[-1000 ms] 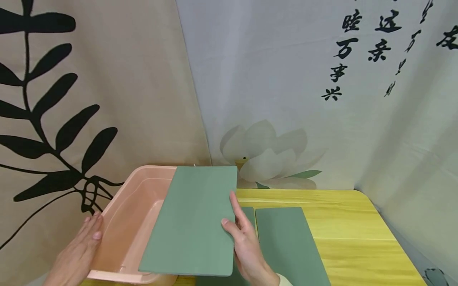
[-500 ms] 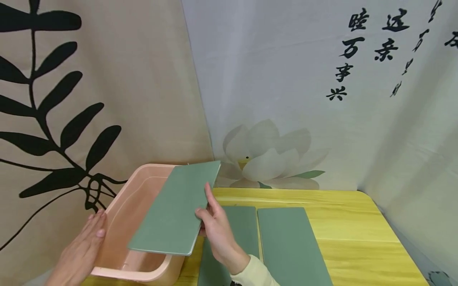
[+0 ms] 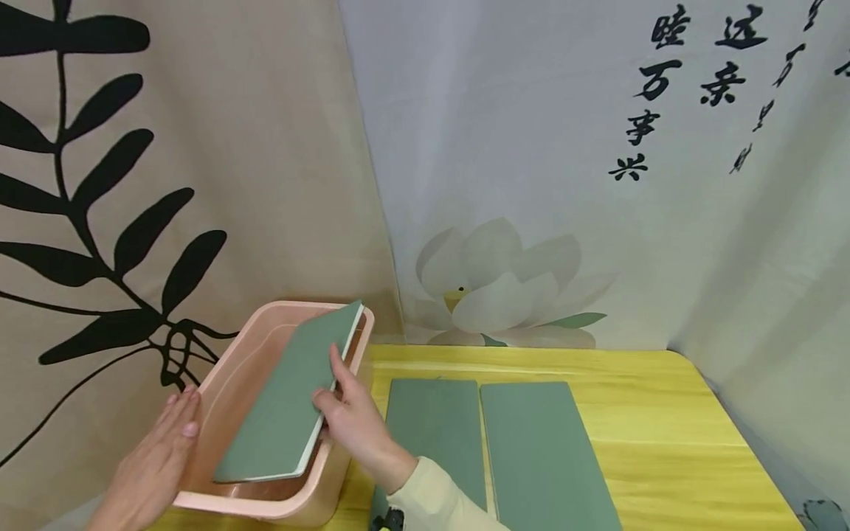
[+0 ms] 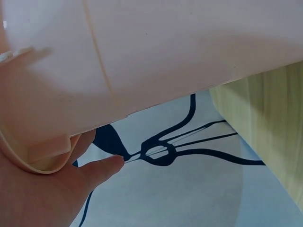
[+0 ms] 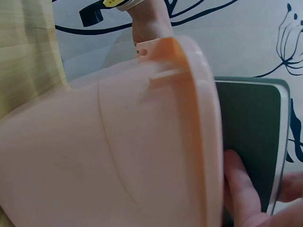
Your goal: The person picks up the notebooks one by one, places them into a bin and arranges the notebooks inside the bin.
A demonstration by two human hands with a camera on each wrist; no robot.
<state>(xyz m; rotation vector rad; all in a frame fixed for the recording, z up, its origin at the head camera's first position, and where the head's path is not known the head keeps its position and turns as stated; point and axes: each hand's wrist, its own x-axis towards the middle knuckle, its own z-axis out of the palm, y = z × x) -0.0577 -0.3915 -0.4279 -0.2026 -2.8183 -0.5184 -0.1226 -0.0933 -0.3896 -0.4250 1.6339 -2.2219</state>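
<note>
My right hand (image 3: 361,424) pinches a green notebook (image 3: 292,402) by its right edge, thumb on the cover and other fingers underneath. White page edges show along that side. The notebook is tilted, partly inside the mouth of a pink plastic basin (image 3: 249,504). In the right wrist view, the notebook (image 5: 251,127) shows beyond the basin's rim (image 5: 208,118), with fingers on both its faces. Against the basin's left rim rests my left hand (image 3: 149,464), fingers straight. The left wrist view has this hand (image 4: 52,198) at the rim, below the basin's wall (image 4: 156,52).
Two more green notebooks lie side by side on the yellow wood-grain table, a left one (image 3: 438,428) and a right one (image 3: 544,450). The table (image 3: 677,435) extends right to a rounded corner. Printed curtains (image 3: 518,147) hang behind and at the sides.
My right hand has carried the notebook leftward and tilted it, from in front of the basin's right side to partly inside its mouth. The left hand has stayed at the rim.
</note>
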